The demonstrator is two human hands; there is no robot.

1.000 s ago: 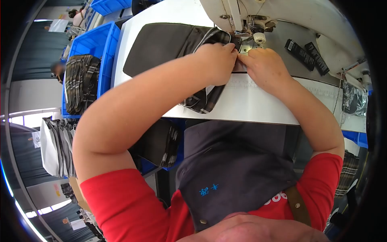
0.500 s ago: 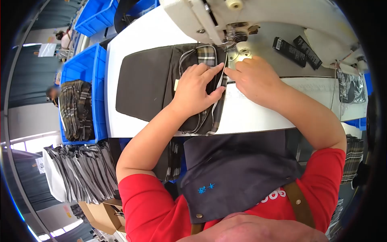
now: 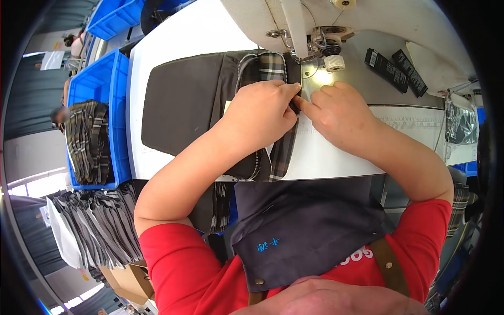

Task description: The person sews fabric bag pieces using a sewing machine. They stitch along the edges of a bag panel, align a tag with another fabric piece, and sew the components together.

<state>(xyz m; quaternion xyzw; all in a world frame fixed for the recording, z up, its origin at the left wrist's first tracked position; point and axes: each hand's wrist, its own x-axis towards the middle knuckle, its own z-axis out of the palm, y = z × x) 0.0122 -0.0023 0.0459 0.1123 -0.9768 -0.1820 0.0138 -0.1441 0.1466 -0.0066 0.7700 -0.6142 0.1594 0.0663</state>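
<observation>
A dark fabric bag panel with plaid lining and a curved zipper lies on the white sewing table. Its right edge runs up to the needle area of the sewing machine. My left hand rests over the zippered part, thumb and index finger pinching the edge. Close beside it, my right hand has curled fingers, with the index fingertip at that same edge. The fingertips of both hands nearly meet, and the exact grip between them is partly hidden.
Two black printed packets lie on the machine bed at right. A blue bin with stacked plaid pieces stands at left, above hanging grey-white pieces. A clear plastic bag sits at the far right. Another person is in the background.
My left hand's spread fingers have drawn together into a pinch at the edge. The white strip seen there is now mostly covered. The view has shifted slightly.
</observation>
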